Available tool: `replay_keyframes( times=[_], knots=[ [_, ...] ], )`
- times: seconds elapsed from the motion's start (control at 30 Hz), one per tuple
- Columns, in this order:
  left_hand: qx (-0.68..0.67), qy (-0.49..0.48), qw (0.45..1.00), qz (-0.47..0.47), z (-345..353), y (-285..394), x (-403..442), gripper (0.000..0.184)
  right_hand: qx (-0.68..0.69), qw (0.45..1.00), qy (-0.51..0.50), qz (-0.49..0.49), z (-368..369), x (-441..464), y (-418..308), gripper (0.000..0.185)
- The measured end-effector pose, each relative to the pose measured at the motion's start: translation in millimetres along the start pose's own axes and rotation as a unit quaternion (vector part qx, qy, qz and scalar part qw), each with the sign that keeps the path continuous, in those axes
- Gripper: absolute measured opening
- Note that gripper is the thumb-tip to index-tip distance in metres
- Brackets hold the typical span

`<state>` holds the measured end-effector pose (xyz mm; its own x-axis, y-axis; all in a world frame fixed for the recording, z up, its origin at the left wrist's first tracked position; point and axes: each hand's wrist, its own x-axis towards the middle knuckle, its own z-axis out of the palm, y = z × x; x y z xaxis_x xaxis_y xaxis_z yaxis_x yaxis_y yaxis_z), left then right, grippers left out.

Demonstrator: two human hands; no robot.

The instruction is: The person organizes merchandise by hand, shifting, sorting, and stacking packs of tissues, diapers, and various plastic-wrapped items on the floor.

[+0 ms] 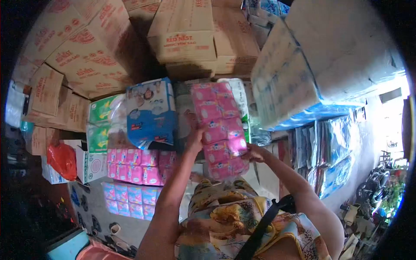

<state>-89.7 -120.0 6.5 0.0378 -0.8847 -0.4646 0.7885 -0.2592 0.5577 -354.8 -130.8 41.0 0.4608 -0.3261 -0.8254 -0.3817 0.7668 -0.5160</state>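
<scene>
Holding pink pack [220, 130], carton [184, 32] beyond — "RED NEST"

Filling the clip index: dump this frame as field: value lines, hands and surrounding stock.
held: pink multipack, in both hands
left hand: on the pack's left edge
right hand: at its right edge, lower down
image left of pack: blue pack
image lower left: pink packs, blue-and-pink packs
image far left: red bag
image top: cartons marked RED NEST
image upper right: large wrapped bale
unclear: small print on held pack
</scene>
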Motion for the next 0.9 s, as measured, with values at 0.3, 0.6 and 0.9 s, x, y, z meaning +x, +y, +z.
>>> replay_keyframes(
  times=[0.3, 0.6, 0.9],
  knots=[
    [0.072, -0.068, 0.992, -0.075, 67, -27, 75, 0.026, 0.017, 0.997, 0.059, -0.041, -85, 19, 20, 0.042],
    [0.591, 0.001, 0.802, 0.087, 24, -81, 89, 0.058, 0.097, 0.976, 0.153, -0.121, -100, 76, 22, 0.052],
    [0.572, 0.131, 0.8, 0.123, -11, -150, 36, 0.06, 0.429, 0.879, 0.163, 0.132, -98, 124, 108, 0.072]
  ],
)
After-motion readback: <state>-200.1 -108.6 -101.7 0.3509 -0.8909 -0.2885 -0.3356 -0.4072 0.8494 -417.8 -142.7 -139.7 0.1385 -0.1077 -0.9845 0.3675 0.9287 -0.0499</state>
